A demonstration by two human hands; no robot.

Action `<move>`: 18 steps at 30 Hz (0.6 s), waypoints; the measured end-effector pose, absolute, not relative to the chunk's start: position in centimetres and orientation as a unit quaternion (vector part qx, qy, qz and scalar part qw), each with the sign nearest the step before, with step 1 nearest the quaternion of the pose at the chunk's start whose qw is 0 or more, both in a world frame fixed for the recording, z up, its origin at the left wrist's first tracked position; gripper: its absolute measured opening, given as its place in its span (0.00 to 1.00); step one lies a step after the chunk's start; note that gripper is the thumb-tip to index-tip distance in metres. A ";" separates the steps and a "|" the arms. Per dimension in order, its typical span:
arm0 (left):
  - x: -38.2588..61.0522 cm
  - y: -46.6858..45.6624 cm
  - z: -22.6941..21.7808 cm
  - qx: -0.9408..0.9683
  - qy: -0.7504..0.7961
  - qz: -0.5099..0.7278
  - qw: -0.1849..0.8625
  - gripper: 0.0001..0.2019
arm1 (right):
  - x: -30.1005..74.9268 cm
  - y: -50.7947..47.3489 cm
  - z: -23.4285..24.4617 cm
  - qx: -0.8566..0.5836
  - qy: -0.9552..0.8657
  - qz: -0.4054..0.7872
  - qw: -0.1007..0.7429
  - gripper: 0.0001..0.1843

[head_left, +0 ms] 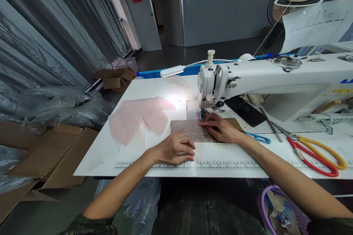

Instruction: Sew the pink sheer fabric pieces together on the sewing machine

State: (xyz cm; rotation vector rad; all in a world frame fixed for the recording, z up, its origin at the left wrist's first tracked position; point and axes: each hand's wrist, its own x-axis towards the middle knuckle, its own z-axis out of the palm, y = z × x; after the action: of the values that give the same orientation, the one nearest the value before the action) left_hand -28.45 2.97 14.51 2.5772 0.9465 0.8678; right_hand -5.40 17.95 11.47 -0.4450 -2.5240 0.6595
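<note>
A white sewing machine [275, 80] stands on a white table [104, 154]. A brown fabric piece [183, 129] lies under its needle area. My right hand [222, 128] rests flat on that fabric just in front of the presser foot, fingers stretched out. My left hand [175, 149] lies on the table at the fabric's near edge, fingers curled lightly and pressing down, nothing gripped. A pale pink fabric piece [138, 117] lies to the left of the brown one.
Red and yellow scissors [314, 152] and blue thread snips [259, 138] lie right of my right hand. A lamp [172, 71] lights the needle area. Cardboard boxes [49, 154] and plastic sheeting sit on the floor at left. A purple basket [264, 205] is below the table.
</note>
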 end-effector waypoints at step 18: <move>-28.2 3.2 14.3 0.885 0.341 0.310 0.068 0.04 | -5.1 18.0 12.7 -0.179 -0.917 0.261 0.241 0.19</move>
State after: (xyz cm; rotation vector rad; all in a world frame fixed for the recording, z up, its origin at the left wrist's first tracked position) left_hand -28.21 3.19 14.30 2.6669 1.0279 0.9326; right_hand -5.14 18.00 12.68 -0.4896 -2.5095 0.7148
